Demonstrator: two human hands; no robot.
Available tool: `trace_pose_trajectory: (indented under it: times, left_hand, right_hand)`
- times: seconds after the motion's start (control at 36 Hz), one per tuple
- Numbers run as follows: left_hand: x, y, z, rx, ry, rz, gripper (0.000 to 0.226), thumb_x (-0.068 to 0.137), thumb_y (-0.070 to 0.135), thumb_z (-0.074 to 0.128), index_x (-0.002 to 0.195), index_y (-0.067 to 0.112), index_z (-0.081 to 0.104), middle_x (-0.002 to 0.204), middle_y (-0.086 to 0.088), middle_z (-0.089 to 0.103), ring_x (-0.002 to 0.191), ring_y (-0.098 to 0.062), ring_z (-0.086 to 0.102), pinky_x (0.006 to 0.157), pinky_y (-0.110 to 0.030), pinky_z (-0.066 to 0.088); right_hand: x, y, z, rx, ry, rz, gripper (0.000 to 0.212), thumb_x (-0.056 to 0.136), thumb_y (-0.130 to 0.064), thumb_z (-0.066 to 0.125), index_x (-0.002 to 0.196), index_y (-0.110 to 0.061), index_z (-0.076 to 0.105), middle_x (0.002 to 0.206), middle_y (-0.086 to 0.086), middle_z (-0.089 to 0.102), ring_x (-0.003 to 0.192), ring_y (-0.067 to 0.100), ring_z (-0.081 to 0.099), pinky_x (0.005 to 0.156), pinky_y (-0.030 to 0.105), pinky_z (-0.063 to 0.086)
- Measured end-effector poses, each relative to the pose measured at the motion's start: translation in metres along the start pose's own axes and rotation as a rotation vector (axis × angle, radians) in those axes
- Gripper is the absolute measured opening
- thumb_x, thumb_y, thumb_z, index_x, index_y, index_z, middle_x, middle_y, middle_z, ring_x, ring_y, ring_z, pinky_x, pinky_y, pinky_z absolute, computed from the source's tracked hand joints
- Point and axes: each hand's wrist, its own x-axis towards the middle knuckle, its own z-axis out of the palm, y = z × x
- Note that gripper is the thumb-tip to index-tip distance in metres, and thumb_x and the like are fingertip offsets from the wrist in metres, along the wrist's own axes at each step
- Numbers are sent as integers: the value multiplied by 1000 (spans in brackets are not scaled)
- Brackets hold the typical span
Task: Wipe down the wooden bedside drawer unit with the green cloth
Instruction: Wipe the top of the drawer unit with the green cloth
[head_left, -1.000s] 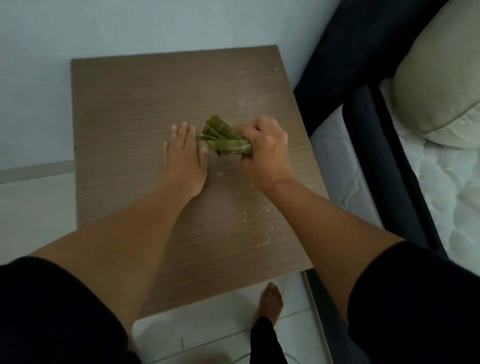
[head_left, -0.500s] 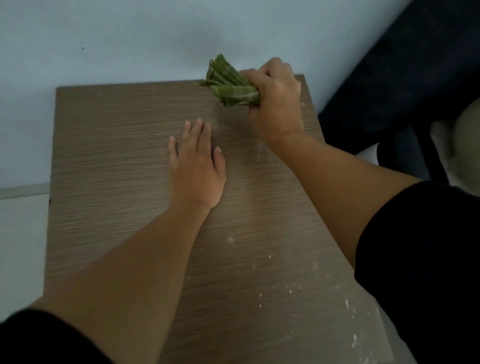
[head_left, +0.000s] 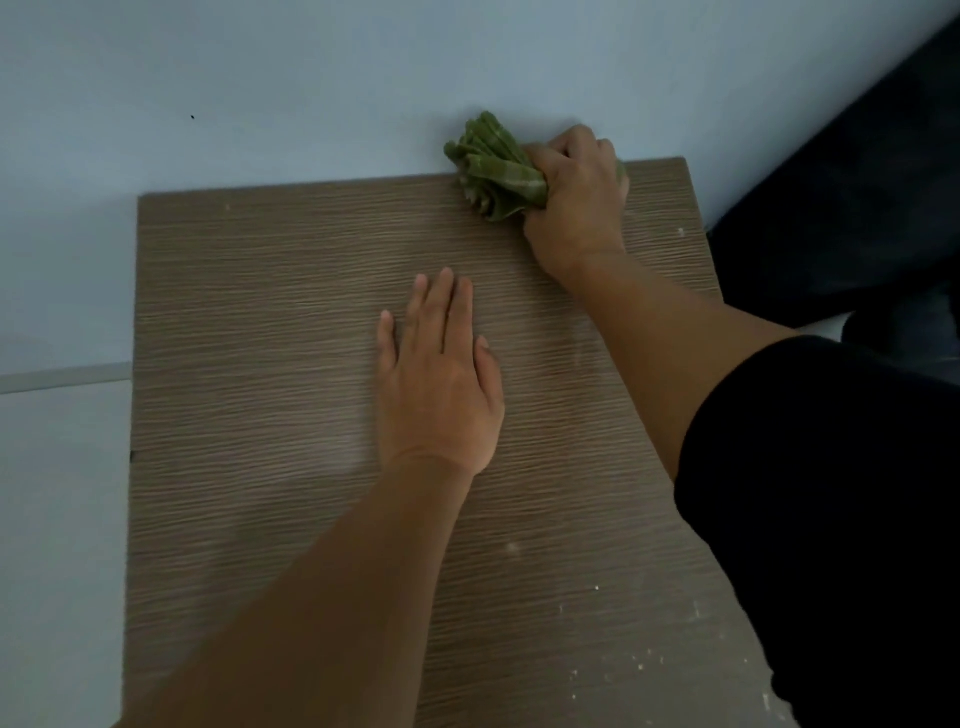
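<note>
While left hand (head_left: 439, 374) lies flat, open, steadying brown wood-grain drawer unit (head_left: 270, 364), right hand (head_left: 576, 192) grips bunched green cloth (head_left: 493, 166) at unit's back-right corner to scrub w/ pressure.

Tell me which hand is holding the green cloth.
The right hand, fisted around the bunched green cloth at the far right corner of the wooden top. The left hand lies flat and empty mid-surface.

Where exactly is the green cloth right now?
In the head view, the green cloth is bunched in the right hand at the far right corner of the wooden top, against the wall.
</note>
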Motion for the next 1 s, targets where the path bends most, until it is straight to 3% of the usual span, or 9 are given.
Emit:
trace_pose_trajectory:
  times: [0.19,0.56,0.86,1.0]
  left_hand:
    - [0,-1,1,1,20,4,52,97,28,23,147,14,23,156,-2,22,146,-18,13,118,-41,8]
    - [-2,-1,2,-14,30,20,51,98,22,22,148,12,18,158,-2,15,147,-16,5,121,-40,3]
    - [-2,-5,2,-212,164,30,50,94,7,36,143,9,33,152,-6,31,144,-18,20,119,-35,7]
    - [-5,-7,-3,-313,160,61,49,93,9,38,142,6,34,151,-10,32,142,-20,26,118,-35,18]
  right_hand:
    - [-1,0,-2,50,-48,26,39,82,-12,55,117,-28,61,122,4,49,116,23,41,96,34,30]
    - [-48,-1,-9,70,-148,11,35,82,-14,55,115,-24,61,121,5,49,118,23,40,96,33,30]
    - [-130,0,-15,93,-144,20,35,80,-11,56,112,-21,63,119,6,51,116,25,41,92,32,30]
    - [-176,2,-18,120,-132,28,33,79,-11,56,108,-21,66,115,5,52,112,24,42,85,30,27]
